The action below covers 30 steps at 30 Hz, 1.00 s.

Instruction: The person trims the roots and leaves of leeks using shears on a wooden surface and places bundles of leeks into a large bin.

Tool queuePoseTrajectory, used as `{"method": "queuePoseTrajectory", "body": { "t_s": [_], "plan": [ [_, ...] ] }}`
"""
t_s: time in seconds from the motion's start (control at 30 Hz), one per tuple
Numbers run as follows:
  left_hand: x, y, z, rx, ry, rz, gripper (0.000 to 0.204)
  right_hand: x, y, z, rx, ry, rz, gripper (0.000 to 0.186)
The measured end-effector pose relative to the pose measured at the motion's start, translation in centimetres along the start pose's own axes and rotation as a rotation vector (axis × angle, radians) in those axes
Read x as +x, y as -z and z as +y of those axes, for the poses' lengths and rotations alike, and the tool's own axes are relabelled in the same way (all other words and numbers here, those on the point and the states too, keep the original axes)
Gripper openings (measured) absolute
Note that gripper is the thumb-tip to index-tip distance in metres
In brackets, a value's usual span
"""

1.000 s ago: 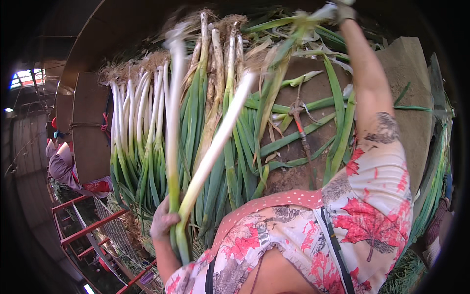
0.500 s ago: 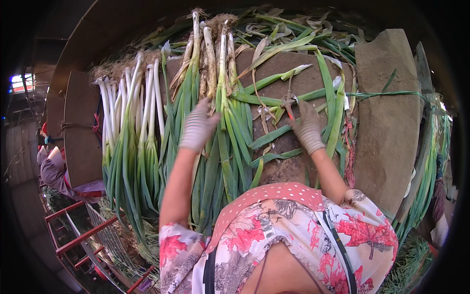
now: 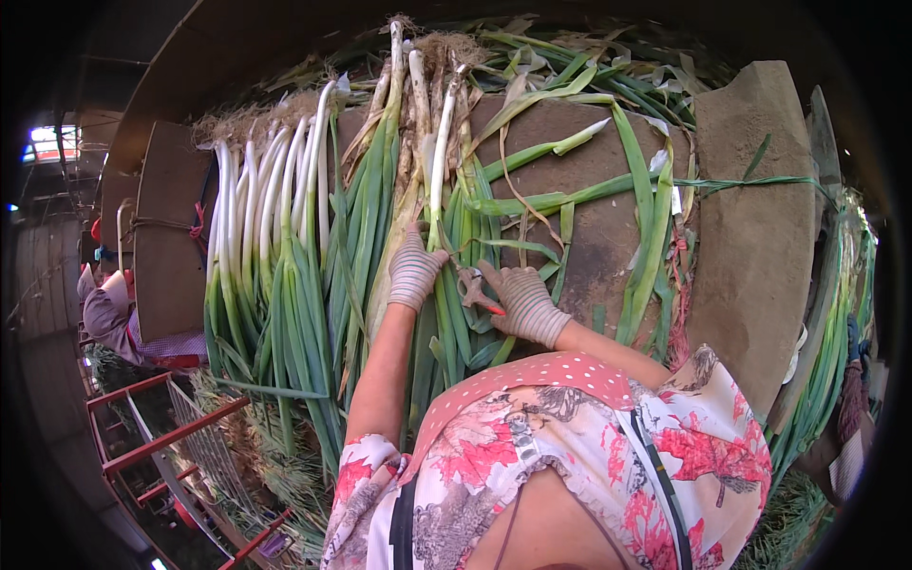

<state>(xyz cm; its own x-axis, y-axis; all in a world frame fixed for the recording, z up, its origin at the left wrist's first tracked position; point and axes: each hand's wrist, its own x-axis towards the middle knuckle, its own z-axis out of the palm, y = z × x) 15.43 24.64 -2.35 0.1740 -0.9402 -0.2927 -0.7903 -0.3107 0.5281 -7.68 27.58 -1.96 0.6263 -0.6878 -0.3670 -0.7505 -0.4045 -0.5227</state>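
My left hand (image 3: 415,271), in a grey-striped glove, closes on a long green onion (image 3: 440,161) where its white shank turns green. That stalk lies among other soil-stained onions in the middle pile. Just right of it, my right hand (image 3: 530,302), gloved alike, is closed on what look like small shears (image 3: 471,286) with an orange handle. Their metal end reaches the onion leaves beside my left hand; the exact contact is hard to make out. To the left lies a row of cleaner onions (image 3: 275,190), white shanks up and roots at the far side.
Loose leaves (image 3: 589,195) lie across the brown board right of the pile. A brown panel (image 3: 755,247) stands at the right, with a green strand across it. Leaf waste (image 3: 608,66) is heaped at the back. A red metal frame (image 3: 171,437) is at lower left.
My right hand has moved left and nearer with the shears, to beside my left hand. The left has shifted slightly right and nearer and now grips an onion. Some loose leaves have shifted.
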Motion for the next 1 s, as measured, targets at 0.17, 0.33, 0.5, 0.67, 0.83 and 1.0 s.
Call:
{"method": "queuePoseTrajectory", "body": {
  "t_s": [0.17,0.33,0.5,0.67,0.83,1.0],
  "plan": [
    [0.8,0.2,-1.3,-0.119,0.112,-0.135,0.068,4.5,-0.9,2.4,-0.009,-0.060,0.160,0.085],
    [-0.2,0.0,-2.2,-0.090,0.047,-0.115,0.069,14.7,5.4,6.1,0.007,-0.218,0.194,0.050],
    [-0.2,0.7,-1.6,-0.222,0.174,-0.166,0.072,16.4,9.7,6.4,0.076,-0.191,0.375,0.036],
    [-2.0,0.3,0.9,0.179,0.087,-0.096,0.076,12.7,6.9,4.2,0.065,-0.165,0.191,0.045],
    [-5.1,2.2,2.2,-0.395,0.243,-0.180,0.063,14.0,11.6,8.3,0.160,-0.378,0.481,0.053],
    [-1.6,2.9,2.4,-1.344,0.330,-0.313,0.054,7.9,8.1,8.9,0.056,-0.100,0.308,0.064]
  ]
}}
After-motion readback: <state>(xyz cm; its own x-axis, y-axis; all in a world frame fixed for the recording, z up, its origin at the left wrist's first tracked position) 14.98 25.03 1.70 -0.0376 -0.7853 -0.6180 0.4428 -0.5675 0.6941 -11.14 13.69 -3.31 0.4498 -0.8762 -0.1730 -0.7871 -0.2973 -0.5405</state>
